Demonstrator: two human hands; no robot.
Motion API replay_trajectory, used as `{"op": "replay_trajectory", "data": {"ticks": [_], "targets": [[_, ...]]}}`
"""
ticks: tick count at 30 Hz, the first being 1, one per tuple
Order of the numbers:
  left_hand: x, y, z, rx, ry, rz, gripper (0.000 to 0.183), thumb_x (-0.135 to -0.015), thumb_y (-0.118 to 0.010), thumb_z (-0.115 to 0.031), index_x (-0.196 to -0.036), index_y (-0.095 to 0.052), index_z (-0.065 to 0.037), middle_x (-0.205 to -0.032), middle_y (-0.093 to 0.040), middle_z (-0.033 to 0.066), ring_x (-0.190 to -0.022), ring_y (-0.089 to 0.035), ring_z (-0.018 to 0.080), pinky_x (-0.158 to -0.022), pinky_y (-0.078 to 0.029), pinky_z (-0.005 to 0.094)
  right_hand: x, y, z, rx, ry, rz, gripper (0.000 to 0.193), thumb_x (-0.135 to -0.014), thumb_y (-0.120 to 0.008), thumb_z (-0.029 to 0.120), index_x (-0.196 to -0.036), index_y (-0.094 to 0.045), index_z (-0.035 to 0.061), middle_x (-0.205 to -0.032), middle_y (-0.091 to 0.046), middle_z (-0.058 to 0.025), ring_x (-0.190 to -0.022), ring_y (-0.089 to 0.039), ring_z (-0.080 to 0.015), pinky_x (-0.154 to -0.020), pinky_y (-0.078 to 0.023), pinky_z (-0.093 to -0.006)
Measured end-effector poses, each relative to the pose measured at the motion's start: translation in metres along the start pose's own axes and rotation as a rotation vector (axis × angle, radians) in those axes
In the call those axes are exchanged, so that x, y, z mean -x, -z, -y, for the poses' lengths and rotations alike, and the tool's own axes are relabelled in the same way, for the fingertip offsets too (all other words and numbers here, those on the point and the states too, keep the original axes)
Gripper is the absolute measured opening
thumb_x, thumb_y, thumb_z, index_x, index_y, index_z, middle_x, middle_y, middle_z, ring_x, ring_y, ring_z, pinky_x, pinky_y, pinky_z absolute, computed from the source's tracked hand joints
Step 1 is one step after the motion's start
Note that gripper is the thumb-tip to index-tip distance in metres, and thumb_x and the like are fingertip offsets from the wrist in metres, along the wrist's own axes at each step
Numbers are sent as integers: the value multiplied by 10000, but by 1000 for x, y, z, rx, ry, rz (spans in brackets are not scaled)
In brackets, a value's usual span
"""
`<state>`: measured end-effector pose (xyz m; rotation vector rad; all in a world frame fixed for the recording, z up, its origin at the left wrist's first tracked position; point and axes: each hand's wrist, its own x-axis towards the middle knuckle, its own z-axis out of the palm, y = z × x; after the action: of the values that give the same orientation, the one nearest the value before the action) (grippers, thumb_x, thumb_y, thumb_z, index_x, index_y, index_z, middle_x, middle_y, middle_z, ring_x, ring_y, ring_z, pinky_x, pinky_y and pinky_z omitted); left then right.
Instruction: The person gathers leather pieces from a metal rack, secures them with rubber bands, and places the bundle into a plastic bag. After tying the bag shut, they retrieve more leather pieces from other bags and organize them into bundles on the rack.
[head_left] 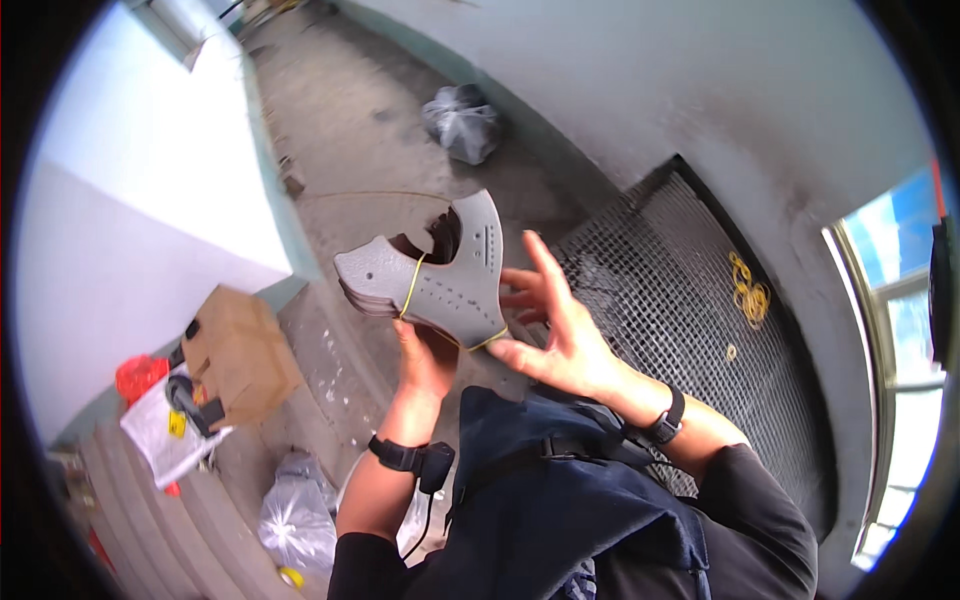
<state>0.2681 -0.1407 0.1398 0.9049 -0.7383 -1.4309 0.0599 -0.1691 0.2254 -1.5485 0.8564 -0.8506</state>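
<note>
Lying at the left, a red bag (141, 378) sits beside a white sack (160, 445), with an open cardboard box (243, 350) just to their right. Nearer, a clear plastic bag (298, 515) stands close to a roll of yellow tape (290, 577). Toward the middle, the left hand (428, 360) holds up a stack of grey cut pieces (458, 285) from below, its thumb at the near edge and its other fingers mostly hidden beneath. The stack is curved, with small holes in its top piece and brown layers showing under it; one yellow band (411, 290) crosses its left arm and another loops round its near right corner. Far beyond it, a tied plastic bag (463, 125) rests on the floor. The right hand (562, 340) is spread, index finger raised, thumb tip at the corner band; whether it presses there, I cannot tell. Farther right, loose yellow rubber bands (750, 298) lie on a black mesh surface (650, 270), near a window (912, 330)
</note>
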Motion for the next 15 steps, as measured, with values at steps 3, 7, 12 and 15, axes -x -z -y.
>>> {"op": "replay_trajectory", "data": {"ticks": [3, 7, 12, 15], "targets": [[4, -17, 1, 163, -13, -124, 1058, -804, -300, -902, -1480, -338, -89, -1463, -440, 87, -1318, -469, 252, -1094, -401, 445, -17, 10, -33, 75, -16, 82, 1287, -745, -858, 386, -1574, 78, 83, -1591, -182, -287, -1466, -264, -397, -1177, -285, -468], [17, -17, 20, 264, -51, -112, 1004, -823, -418, -847, -1468, -366, -79, -1461, -450, 77, -1299, -486, 223, -1085, -396, 428, -26, -6, -54, -472, -76, 404, 1332, -757, -832, 450, -1556, 163, 70, -1618, -124, -234, -1509, -109, -333, -1219, -117, -440], [31, -16, 45, 121, 87, -311, 843, -982, -318, -676, -1548, -226, -57, -1582, -299, 86, -1464, -243, 218, -1197, -178, 401, -27, 4, -102, -709, -422, 489, 1054, -825, -747, 428, -1562, -95, 50, -1526, -331, -176, -1412, -320, -287, -1166, -273, -409], [46, -5, 48, -57, 109, -343, 798, -1027, -353, -594, -1560, -155, -34, -1606, -226, 125, -1490, -170, 244, -1200, -148, 395, -25, 3, -132, -814, -595, 511, 926, -838, -721, 398, -1539, -223, 54, -1468, -419, -148, -1341, -422, -261, -1115, -353, -387]]}}
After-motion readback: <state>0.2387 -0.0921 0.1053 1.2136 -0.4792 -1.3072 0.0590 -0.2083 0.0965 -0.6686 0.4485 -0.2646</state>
